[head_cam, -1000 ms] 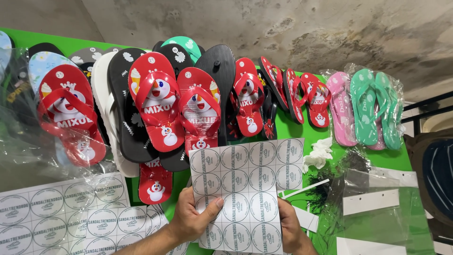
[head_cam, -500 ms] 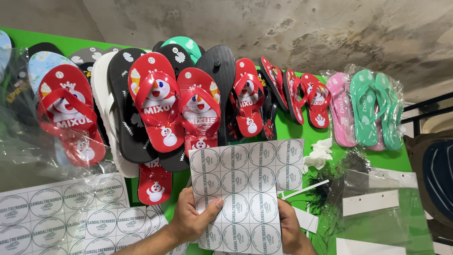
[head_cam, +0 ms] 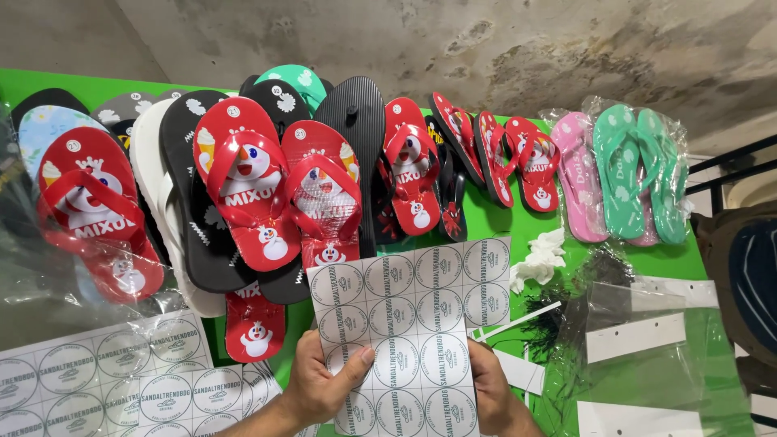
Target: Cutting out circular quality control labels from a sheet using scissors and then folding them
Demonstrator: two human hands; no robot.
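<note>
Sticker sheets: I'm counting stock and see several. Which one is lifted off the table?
The sticker sheet in the middle, gripped at its lower edges by the left hand and right hand. The other sheets lie flat at lower left.

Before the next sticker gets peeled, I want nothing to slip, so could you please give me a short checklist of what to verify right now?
1. Left hand grips the sticker sheet with the thumb on its face: ok.
2. Right hand supports the sheet's right edge from behind: ok.
3. Sheet held flat, its round stickers facing the camera: ok.
4. Whether any sticker edge is already lifted: cannot tell.
5. Red flip-flops lie above the sheet on the green table: ok.
6. Spare sticker sheets lie at lower left, beside the left hand: ok.
</note>
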